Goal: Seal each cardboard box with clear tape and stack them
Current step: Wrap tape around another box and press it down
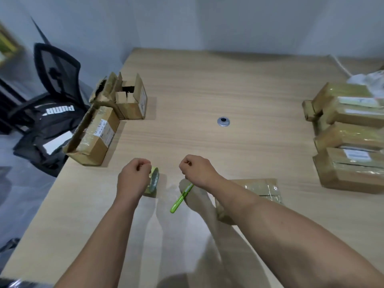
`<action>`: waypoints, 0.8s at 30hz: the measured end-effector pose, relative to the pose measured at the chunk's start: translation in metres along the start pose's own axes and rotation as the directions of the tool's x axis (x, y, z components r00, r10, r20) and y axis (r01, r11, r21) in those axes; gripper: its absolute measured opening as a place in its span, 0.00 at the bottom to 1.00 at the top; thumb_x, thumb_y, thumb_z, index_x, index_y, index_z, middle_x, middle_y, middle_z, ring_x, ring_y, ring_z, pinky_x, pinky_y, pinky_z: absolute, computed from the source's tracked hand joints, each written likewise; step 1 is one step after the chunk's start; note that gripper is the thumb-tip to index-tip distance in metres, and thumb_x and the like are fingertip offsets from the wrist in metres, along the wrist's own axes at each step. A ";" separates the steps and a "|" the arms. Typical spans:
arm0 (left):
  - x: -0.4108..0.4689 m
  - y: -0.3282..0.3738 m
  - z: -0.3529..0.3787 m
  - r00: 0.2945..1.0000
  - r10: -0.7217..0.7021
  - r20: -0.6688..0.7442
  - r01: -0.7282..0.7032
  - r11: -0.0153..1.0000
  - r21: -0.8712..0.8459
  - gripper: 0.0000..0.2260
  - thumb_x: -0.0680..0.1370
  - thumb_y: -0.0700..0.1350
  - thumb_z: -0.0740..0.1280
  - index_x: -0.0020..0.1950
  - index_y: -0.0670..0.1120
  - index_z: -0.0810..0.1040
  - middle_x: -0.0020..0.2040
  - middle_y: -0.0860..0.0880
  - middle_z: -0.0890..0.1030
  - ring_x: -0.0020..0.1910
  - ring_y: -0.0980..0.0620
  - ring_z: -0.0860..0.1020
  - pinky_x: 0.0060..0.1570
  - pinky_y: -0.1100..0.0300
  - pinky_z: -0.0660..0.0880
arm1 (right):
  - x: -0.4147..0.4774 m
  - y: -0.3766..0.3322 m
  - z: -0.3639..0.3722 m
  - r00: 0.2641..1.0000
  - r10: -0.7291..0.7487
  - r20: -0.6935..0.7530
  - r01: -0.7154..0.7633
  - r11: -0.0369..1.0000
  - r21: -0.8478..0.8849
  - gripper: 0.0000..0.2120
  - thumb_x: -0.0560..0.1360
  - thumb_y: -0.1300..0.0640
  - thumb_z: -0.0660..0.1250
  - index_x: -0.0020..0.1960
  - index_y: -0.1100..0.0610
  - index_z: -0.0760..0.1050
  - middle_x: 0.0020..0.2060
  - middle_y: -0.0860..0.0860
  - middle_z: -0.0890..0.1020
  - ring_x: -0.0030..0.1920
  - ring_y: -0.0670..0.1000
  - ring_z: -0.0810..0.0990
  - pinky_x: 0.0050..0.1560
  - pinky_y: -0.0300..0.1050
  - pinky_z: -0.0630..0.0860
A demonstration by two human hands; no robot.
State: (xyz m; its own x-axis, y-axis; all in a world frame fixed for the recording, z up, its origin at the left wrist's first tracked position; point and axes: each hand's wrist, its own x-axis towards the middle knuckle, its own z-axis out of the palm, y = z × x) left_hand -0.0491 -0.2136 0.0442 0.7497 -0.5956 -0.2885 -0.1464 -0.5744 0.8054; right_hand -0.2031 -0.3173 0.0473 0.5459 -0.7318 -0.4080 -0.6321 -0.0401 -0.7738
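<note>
At the near middle of the light wooden table (187,90), the left hand (134,177) curls its fingers round a roll of clear tape (154,179) with a yellow-green core, which stands on edge. Just right of it, the right hand (197,171) is closed in a fist and grips a slim green plastic tool (180,199), whose free end slants toward the near left. Whether tape runs between the hands I cannot tell.

Under the right forearm lies a flat brown cardboard box (261,189) with glossy tape across its top. At the far left edge sit open brown cardboard boxes (93,138), flaps raised. On the right side is a pile of taped cardboard boxes (349,142), stacked. A round metal grommet (223,122) is set in the tabletop, and a black mesh office chair (56,69) stands beyond the left edge.
</note>
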 end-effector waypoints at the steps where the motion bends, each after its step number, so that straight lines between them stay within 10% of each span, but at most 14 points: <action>1: -0.006 0.004 0.009 1.000 -0.010 0.019 0.010 1.000 -0.016 0.05 0.77 0.45 0.65 0.45 0.51 0.81 0.45 0.52 0.83 0.44 0.49 0.80 0.44 0.54 0.76 | -0.005 0.002 -0.006 1.000 0.001 -0.009 -0.001 1.000 0.016 0.10 0.80 0.56 0.59 0.49 0.58 0.78 0.49 0.55 0.83 0.52 0.58 0.82 0.52 0.48 0.77; 10: -0.057 0.014 0.089 0.958 -0.135 0.254 0.167 0.980 -0.110 0.06 0.81 0.43 0.64 0.47 0.45 0.79 0.43 0.46 0.80 0.38 0.47 0.78 0.39 0.56 0.69 | -0.042 0.043 -0.056 0.987 -0.027 -0.156 0.047 0.991 0.129 0.10 0.80 0.58 0.58 0.50 0.57 0.79 0.43 0.50 0.81 0.48 0.55 0.81 0.41 0.43 0.73; 17: -0.100 0.021 0.153 0.921 -0.160 0.355 0.187 0.981 -0.044 0.14 0.81 0.54 0.61 0.44 0.47 0.79 0.43 0.46 0.78 0.45 0.44 0.76 0.51 0.53 0.72 | -0.066 0.120 -0.107 0.869 0.047 -0.492 -0.053 0.999 0.002 0.13 0.82 0.56 0.56 0.60 0.55 0.77 0.60 0.52 0.76 0.63 0.54 0.69 0.57 0.50 0.71; 24: -0.135 0.026 0.191 0.942 -0.129 0.309 0.154 0.986 -0.059 0.12 0.81 0.59 0.60 0.60 0.56 0.78 0.55 0.57 0.80 0.54 0.55 0.77 0.49 0.56 0.72 | -0.097 0.175 -0.116 0.908 0.289 -0.304 -0.210 0.941 0.266 0.29 0.82 0.44 0.59 0.80 0.51 0.57 0.77 0.53 0.64 0.75 0.55 0.63 0.69 0.49 0.63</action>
State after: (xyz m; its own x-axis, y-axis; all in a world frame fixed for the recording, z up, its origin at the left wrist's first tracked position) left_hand -0.2773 -0.2555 0.0056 0.5258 -0.6608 -0.5356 0.0091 -0.6252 0.7804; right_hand -0.4305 -0.3322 0.0072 0.1462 -0.8827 -0.4466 -0.5630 0.2970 -0.7713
